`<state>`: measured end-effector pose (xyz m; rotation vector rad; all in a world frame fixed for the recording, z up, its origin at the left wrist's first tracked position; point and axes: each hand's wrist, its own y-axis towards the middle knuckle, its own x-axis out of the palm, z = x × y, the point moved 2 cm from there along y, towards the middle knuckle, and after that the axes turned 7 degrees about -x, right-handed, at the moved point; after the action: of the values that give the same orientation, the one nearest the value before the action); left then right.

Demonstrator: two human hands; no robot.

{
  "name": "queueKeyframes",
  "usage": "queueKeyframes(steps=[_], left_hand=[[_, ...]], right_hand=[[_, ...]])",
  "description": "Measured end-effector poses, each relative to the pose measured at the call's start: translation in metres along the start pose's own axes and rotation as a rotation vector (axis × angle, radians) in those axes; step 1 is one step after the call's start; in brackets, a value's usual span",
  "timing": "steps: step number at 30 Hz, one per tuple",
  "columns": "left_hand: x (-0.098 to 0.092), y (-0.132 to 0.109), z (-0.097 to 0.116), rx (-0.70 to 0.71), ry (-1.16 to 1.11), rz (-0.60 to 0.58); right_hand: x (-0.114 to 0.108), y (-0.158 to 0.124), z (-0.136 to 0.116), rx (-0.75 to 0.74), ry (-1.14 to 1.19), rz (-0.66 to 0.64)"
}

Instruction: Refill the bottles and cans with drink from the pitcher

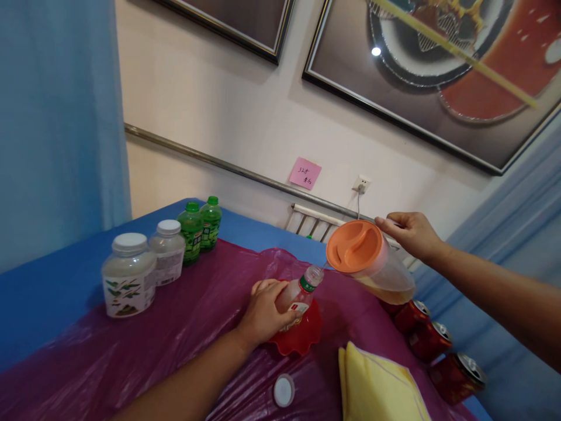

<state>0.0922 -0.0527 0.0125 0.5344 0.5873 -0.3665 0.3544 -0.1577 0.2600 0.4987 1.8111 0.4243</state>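
My left hand is wrapped round a clear bottle with a green neck label, tilted to the right over a red scalloped dish. My right hand grips the handle side of a clear pitcher with an orange lid. The pitcher is tipped toward the bottle, its lid edge close to the bottle's open mouth. Yellowish liquid lies in the low part of the pitcher. A loose white cap rests on the purple plastic sheet below the dish.
Two white-lidded jars and two green bottles stand at the left. Several red cans line the right edge. A folded yellow cloth lies in front. Behind are a wall rail and blue curtains.
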Motion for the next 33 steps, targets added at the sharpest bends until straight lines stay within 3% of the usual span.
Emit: queueKeyframes(steps=[33], left_hand=[[0.0009, 0.0006, -0.0004, -0.008, 0.012, -0.015]], right_hand=[[-0.0031, 0.0001, 0.0027, -0.007, -0.019, -0.003]])
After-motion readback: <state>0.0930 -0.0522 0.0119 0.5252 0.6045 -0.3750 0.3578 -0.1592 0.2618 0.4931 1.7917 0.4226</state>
